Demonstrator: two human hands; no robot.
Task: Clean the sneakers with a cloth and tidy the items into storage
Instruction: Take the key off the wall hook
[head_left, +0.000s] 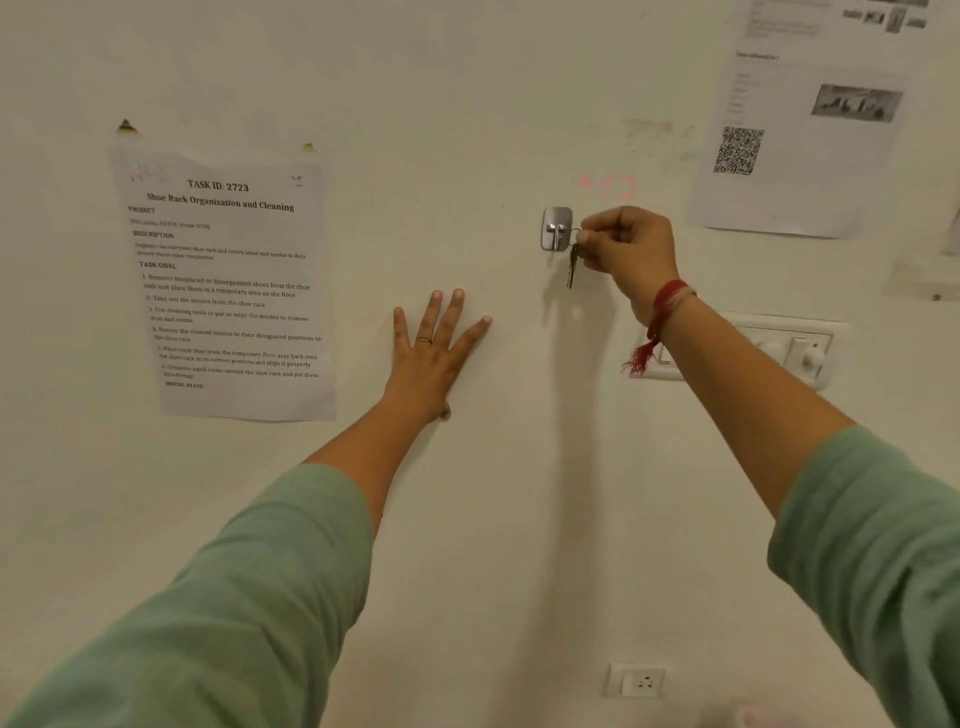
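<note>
The right hand (626, 247) is raised against the wall (467, 130), its fingers curled and its fingertips pinching the ring of a small bunch of keys (572, 267). The keys hang straight down just beside a shiny metal adhesive hook (556, 228) stuck to the wall. The thin ring reaches across to the hook's prong, though it is too small to tell whether it sits over it. A red thread bracelet (662, 312) is tied round the right wrist, with its tassel dangling below. The left hand (434, 348) lies flat on the wall, lower and to the left of the hook and well apart from the right hand; its fingers are straight and spread, holding nothing, and one wears a thin ring (424, 340). Both forearms come out of pale green sleeves (234, 597). Below the right wrist, a white switch panel (795, 348) is mounted on the wall, and a small white socket (636, 682) sits low down. To the left hangs a printed sheet (228, 291) headed "TASK ID: 2723, Shoe Rack Organization and Cleaning". At the upper right is another printed sheet with a QR code (795, 130).
</note>
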